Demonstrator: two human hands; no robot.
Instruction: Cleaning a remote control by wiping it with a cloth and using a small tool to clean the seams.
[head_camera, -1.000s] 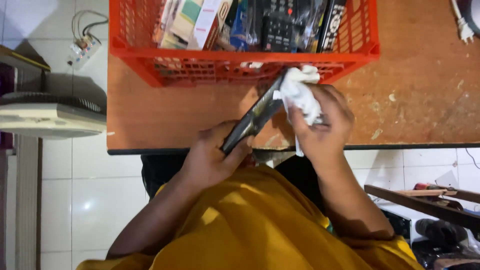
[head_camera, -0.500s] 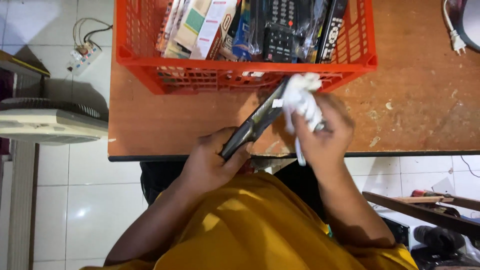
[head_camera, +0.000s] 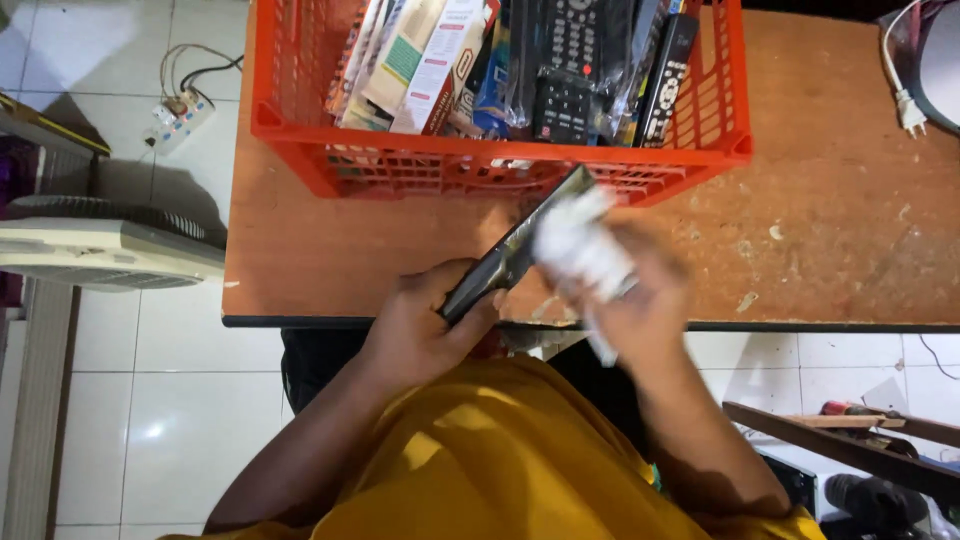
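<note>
Wiping under way at frame centre: left hand (head_camera: 425, 335) grips a dark remote control (head_camera: 510, 258) over the desk (head_camera: 830, 240), right hand (head_camera: 640, 305), blurred, clutches a white cloth (head_camera: 575, 240) against it; finish undeterminable.

hands (head_camera: 530, 310), remote (head_camera: 515, 250), white cloth (head_camera: 580, 245), crate (head_camera: 300, 140)

You have one orange plastic crate (head_camera: 400, 170) at twelve o'clock, three black remotes (head_camera: 563, 100) inside it, one white crumpled cloth (head_camera: 578, 245) in hand.
</note>
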